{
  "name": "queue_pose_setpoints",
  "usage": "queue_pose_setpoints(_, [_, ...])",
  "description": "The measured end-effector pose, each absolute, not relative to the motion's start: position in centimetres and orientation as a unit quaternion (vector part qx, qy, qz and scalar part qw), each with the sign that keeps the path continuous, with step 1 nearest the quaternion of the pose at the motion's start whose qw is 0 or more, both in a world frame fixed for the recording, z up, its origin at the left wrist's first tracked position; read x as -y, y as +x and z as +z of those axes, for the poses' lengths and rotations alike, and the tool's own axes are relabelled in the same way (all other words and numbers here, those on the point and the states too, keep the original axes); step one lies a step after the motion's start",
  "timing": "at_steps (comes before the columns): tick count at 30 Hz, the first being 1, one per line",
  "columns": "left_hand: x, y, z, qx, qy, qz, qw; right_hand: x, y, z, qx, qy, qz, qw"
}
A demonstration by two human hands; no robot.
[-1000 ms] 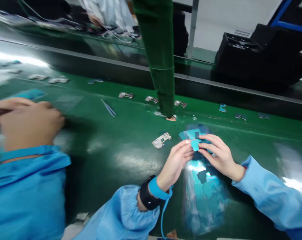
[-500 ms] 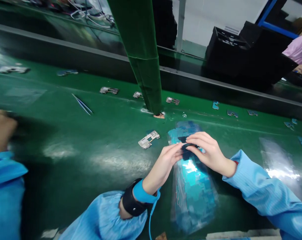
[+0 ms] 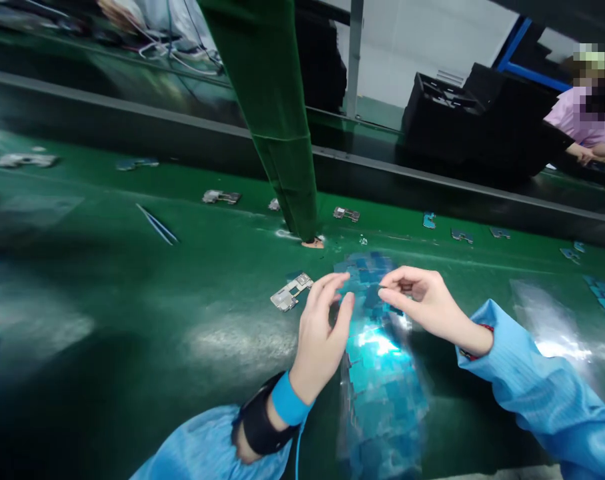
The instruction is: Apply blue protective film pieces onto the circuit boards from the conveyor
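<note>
A worker in light-blue sleeves bends both bare hands to a long spread of overlapping blue flat pieces [image 3: 387,390], which runs over clear plastic on a green work surface [image 3: 182,367]. The left hand [image 3: 318,337], with a blue wristband [image 3: 289,400] and a black strap [image 3: 262,417] at the wrist, is parted at thumb and fingers, nothing between them, by the spread's left edge. Across from it, the right hand [image 3: 429,303] brings thumb and forefinger nearly together above the upper part of the spread, beside a small dark piece [image 3: 373,295]; whether the tips pinch that piece cannot be told. Just left of the left hand's fingers, a silvery circuit board [image 3: 285,299] lies flat at a slant. Tweezers [image 3: 157,225] rest farther left, well apart from both hands. Along the far side, more boards lie in a loose row on either side of a green-wrapped post [image 3: 285,133]. In the right background, a person in pink [image 3: 582,117] sits beyond black bins [image 3: 462,127].
</note>
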State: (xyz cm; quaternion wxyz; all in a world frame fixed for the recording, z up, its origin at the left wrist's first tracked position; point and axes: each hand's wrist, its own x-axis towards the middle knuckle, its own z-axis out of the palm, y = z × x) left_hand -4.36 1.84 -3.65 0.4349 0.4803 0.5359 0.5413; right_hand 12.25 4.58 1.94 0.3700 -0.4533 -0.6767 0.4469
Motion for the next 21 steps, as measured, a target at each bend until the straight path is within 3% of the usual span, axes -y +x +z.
queue_pose_setpoints(2, [-1.4, -4.5, -3.0, -0.517, 0.541, 0.531, 0.397, -5.1, 12.0, 1.4, 0.696, -0.446, 0.444, 0.346])
queue_pose_setpoints(13, [-1.9, -4.4, -3.1, -0.526, 0.456, 0.535, 0.48, -6.5, 13.6, 0.1, 0.648, -0.472, 0.504, 0.32])
queue_pose_setpoints(18, [-2.1, -4.5, -4.1, -0.529, 0.444, 0.526, 0.496, -8.4, 14.2, 1.1, 0.655, -0.486, 0.456, 0.356])
queue_pose_setpoints(21, [-1.8, -4.4, -4.5, -0.515, 0.556, 0.469, 0.453, -11.6, 14.5, 0.8, 0.642, -0.509, 0.421, 0.39])
